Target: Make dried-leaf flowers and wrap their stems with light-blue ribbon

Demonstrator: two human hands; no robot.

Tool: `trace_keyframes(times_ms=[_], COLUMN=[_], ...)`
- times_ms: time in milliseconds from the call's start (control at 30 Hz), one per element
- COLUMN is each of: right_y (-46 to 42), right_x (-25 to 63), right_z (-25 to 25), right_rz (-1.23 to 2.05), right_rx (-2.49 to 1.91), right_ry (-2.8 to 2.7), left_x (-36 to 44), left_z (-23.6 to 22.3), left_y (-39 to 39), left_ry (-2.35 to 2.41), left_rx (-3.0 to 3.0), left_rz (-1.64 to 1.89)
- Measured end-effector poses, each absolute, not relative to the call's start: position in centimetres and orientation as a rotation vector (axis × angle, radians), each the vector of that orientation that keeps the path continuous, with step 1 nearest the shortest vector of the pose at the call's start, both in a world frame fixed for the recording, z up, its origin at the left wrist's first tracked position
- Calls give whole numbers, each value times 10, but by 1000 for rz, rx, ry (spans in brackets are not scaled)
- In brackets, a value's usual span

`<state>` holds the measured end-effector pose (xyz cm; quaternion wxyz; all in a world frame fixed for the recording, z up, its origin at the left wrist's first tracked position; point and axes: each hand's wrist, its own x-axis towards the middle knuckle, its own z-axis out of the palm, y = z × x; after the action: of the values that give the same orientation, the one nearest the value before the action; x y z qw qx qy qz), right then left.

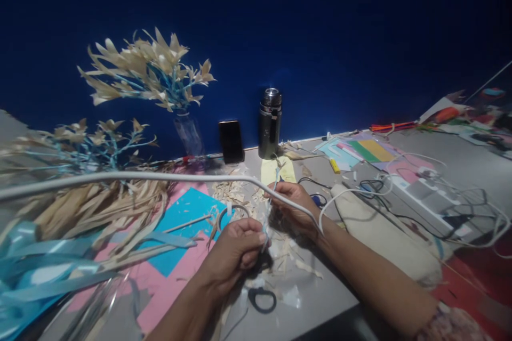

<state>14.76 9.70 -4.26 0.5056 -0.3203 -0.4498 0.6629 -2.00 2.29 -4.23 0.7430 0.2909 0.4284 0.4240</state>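
Observation:
My left hand (236, 248) is closed in a pinch on the lower end of a thin stem wrapped in pale blue-white tape (267, 224). My right hand (294, 203) grips the same stem higher up, fingers curled round it. A white cable (160, 177) crosses in front of both hands, from the left edge to my right wrist. Under the hands lie dried leaf shavings (236, 192) and black-handled scissors (262, 298).
A vase of pale leaf branches (152, 72), a black phone (231, 141) and a steel flask (270, 122) stand by the blue wall. Pink and blue paper sheets (188, 210), blue ribbon (36, 272) and dried strips lie left. A cloth pouch (380, 234), a power strip and cables lie right.

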Motion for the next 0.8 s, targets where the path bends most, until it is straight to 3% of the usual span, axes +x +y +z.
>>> trace_keyframes(times_ms=[400, 800], right_y=[102, 98], right_x=[154, 146], right_z=[-45, -49], right_rz=[1818, 1724], right_rx=[-631, -771], right_ry=[-952, -976], left_x=[-21, -20], left_z=[-42, -44], left_y=[24, 24], left_ry=[1057, 1033], left_rx=[566, 554], left_rz=[1020, 1037])
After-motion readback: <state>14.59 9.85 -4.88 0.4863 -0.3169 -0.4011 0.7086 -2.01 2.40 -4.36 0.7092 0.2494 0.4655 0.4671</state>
